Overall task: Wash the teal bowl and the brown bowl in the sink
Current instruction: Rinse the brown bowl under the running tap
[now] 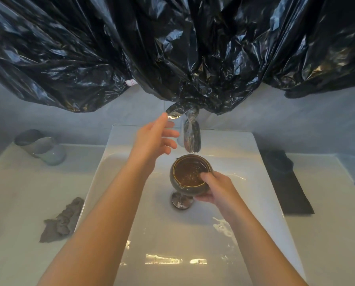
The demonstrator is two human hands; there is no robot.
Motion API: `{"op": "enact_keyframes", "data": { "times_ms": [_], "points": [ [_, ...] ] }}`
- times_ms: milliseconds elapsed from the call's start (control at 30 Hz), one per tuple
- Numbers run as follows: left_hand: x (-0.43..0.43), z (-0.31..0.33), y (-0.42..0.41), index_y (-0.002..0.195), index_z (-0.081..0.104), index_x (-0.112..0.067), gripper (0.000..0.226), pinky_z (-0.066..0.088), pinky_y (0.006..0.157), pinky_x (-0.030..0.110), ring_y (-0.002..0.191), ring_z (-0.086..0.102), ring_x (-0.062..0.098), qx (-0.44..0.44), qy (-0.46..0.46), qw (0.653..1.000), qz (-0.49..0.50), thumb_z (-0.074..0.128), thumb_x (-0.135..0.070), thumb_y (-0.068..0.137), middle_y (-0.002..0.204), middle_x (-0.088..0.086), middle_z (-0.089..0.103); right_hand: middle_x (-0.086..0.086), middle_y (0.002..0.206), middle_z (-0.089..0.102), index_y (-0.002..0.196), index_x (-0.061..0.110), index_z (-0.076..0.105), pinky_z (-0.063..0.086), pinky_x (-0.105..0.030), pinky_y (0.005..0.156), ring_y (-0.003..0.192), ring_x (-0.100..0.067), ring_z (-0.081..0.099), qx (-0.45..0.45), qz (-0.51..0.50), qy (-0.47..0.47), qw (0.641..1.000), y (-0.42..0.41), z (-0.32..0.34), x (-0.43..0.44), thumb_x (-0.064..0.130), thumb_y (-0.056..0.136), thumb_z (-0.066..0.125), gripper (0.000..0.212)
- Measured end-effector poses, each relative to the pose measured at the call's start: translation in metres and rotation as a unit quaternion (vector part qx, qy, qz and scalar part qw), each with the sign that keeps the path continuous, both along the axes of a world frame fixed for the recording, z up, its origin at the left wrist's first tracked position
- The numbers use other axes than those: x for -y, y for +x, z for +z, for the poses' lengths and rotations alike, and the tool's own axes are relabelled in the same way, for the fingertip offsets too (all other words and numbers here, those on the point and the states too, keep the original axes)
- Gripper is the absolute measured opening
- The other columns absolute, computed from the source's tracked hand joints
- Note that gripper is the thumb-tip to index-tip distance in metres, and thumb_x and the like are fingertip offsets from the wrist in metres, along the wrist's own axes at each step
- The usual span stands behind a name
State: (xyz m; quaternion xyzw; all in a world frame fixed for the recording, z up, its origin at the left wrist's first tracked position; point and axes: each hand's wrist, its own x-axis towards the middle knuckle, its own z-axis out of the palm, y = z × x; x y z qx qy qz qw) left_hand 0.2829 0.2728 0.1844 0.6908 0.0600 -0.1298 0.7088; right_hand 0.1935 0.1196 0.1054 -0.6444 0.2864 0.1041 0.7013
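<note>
- While our right hand (215, 190) pinches the brown bowl (190, 173) by its rim, we hold it in the sink (255, 172) right below the spout (191, 139).
- Left hand (151, 139) has its fingers (170, 133) spread loose, holding nothing.
- Faucet handle (173, 112) sits just past those fingers, so the left is clearly the nearer hand.
- Teal bowl (50, 151) waits on the desk (17, 193), far left, looks tipped on its side.
</note>
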Motion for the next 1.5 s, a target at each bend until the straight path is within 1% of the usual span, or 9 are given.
{"op": "enact_keyframes", "data": {
  "times_ms": [333, 933, 1033, 1100, 1167, 1233, 1300, 1367, 1500],
  "points": [
    [0.028, 0.016, 0.025, 0.059, 0.045, -0.014, 0.035, 0.023, 0.036, 0.016, 0.042, 0.028, 0.012, 0.010, 0.013, 0.998, 0.053, 0.052, -0.024, 0.092, 0.050, 0.000, 0.034, -0.015, 0.110, 0.071, 0.117, 0.010, 0.063, 0.062, -0.033, 0.068, 0.096, -0.029, 0.072, 0.012, -0.014, -0.010, 1.000, 0.005, -0.005, 0.004, 0.016, 0.097, 0.055, 0.023],
    [0.026, 0.007, 0.007, 0.065, 0.046, -0.009, 0.036, 0.031, 0.045, 0.024, 0.049, 0.034, 0.014, 0.098, 0.088, 0.990, 0.058, 0.046, -0.034, 0.091, 0.055, 0.006, 0.039, -0.012, 0.111, 0.071, 0.118, 0.013, 0.063, 0.063, -0.032, 0.069, 0.098, -0.027, 0.071, 0.004, -0.004, -0.017, 1.000, 0.007, -0.015, 0.008, 0.019, 0.097, 0.055, 0.023],
    [0.004, -0.046, -0.041, 0.068, 0.054, -0.010, 0.025, 0.040, 0.057, 0.028, 0.056, 0.045, 0.012, 0.275, 0.187, 0.943, -0.006, 0.048, -0.029, 0.083, 0.059, 0.002, 0.050, -0.013, 0.109, 0.072, 0.117, 0.012, 0.065, 0.063, -0.035, 0.070, 0.097, -0.028, 0.071, 0.015, -0.001, -0.030, 0.999, 0.007, -0.025, 0.008, 0.019, 0.099, 0.052, 0.023],
    [-0.008, -0.085, -0.060, 0.083, 0.065, -0.022, 0.015, 0.049, 0.080, 0.033, 0.077, 0.060, 0.008, 0.398, 0.316, 0.852, -0.129, 0.052, -0.028, 0.080, 0.078, -0.008, 0.066, -0.014, 0.102, 0.074, 0.111, 0.011, 0.069, 0.063, -0.036, 0.065, 0.094, -0.027, 0.073, 0.037, -0.007, -0.029, 0.999, 0.009, -0.033, 0.009, 0.018, 0.098, 0.051, 0.024],
    [-0.012, -0.117, -0.059, 0.112, 0.064, -0.024, 0.036, 0.027, 0.111, 0.051, 0.118, 0.053, 0.007, 0.448, 0.427, 0.742, -0.257, 0.054, -0.037, 0.081, 0.116, -0.010, 0.067, -0.011, 0.094, 0.075, 0.100, 0.012, 0.072, 0.062, -0.035, 0.063, 0.089, -0.026, 0.073, 0.055, 0.000, -0.057, 0.997, 0.011, -0.041, 0.009, 0.022, 0.095, 0.053, 0.022],
    [-0.005, -0.127, -0.051, 0.135, 0.048, -0.024, 0.059, 0.005, 0.115, 0.061, 0.136, 0.036, 0.009, 0.429, 0.518, 0.673, -0.307, 0.053, -0.047, 0.081, 0.139, -0.008, 0.053, -0.004, 0.086, 0.074, 0.090, 0.018, 0.071, 0.062, -0.037, 0.070, 0.086, -0.023, 0.072, 0.060, 0.026, -0.109, 0.992, 0.014, -0.048, 0.008, 0.035, 0.085, 0.054, 0.025],
    [0.006, -0.128, -0.045, 0.141, 0.038, -0.025, 0.064, -0.003, 0.113, 0.066, 0.136, 0.037, 0.011, 0.413, 0.538, 0.659, -0.326, 0.056, -0.043, 0.081, 0.142, -0.008, 0.049, 0.001, 0.079, 0.072, 0.082, 0.018, 0.069, 0.059, -0.037, 0.075, 0.082, -0.021, 0.069, 0.064, 0.034, -0.139, 0.988, 0.016, -0.052, 0.005, 0.040, 0.077, 0.051, 0.029],
    [0.012, -0.127, -0.047, 0.137, 0.041, -0.031, 0.058, -0.008, 0.113, 0.063, 0.129, 0.045, 0.009, 0.413, 0.480, 0.694, -0.342, 0.059, -0.029, 0.082, 0.135, -0.013, 0.054, -0.001, 0.078, 0.072, 0.081, 0.017, 0.070, 0.056, -0.039, 0.076, 0.082, -0.023, 0.068, 0.066, 0.015, -0.146, 0.987, 0.018, -0.055, 0.006, 0.038, 0.083, 0.051, 0.028],
    [-0.005, -0.131, -0.046, 0.108, 0.068, -0.032, 0.035, 0.004, 0.115, 0.059, 0.094, 0.062, 0.005, 0.437, 0.401, 0.746, -0.304, 0.062, -0.025, 0.074, 0.093, -0.015, 0.072, -0.001, 0.077, 0.070, 0.077, 0.017, 0.067, 0.055, -0.031, 0.064, 0.078, -0.021, 0.066, 0.088, 0.007, -0.182, 0.979, 0.021, -0.058, 0.011, 0.029, 0.091, 0.053, 0.023]
  ]
}}
